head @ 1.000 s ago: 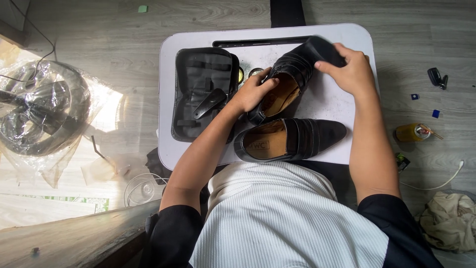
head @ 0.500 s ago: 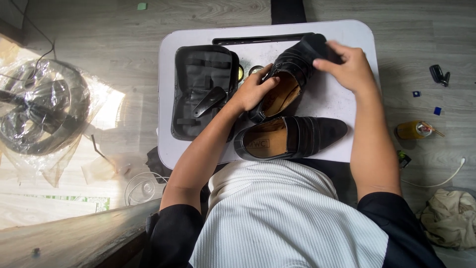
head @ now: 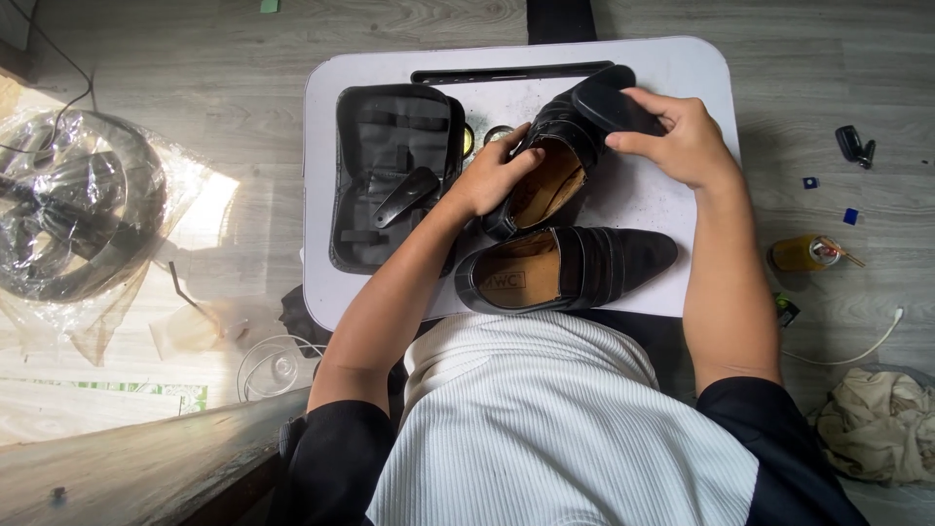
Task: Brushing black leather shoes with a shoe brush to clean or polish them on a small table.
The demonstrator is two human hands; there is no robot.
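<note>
**Two hands work on a black dress shoe over a small white table**

Seen from above, nearest the camera is the person's lap, in a white ribbed top with dark sleeves. Just beyond it, at the near edge of the white table, one black loafer lies flat on its sole, toe pointing right, its tan lining showing.

Behind it a second black shoe is tilted up off the tabletop. The left hand grips it at the heel opening, fingers curled together over the rim. The right hand is closed on a dark brush-like block pressed against the toe end; its fingers wrap the block's far side and the thumb clamps the near side.

By the look of it, the step in hand is brushing the raised shoe's toe. Any further stroke calls for a firm hold at the heel, so the shoe does not twist under the pressure.

Left of the shoes an open black case lies flat with a dark shoehorn on it. Between case and shoe, two small round tins peep out, partly hidden.

Count: two shoes, one block, one case, one shoehorn, two tins
</note>
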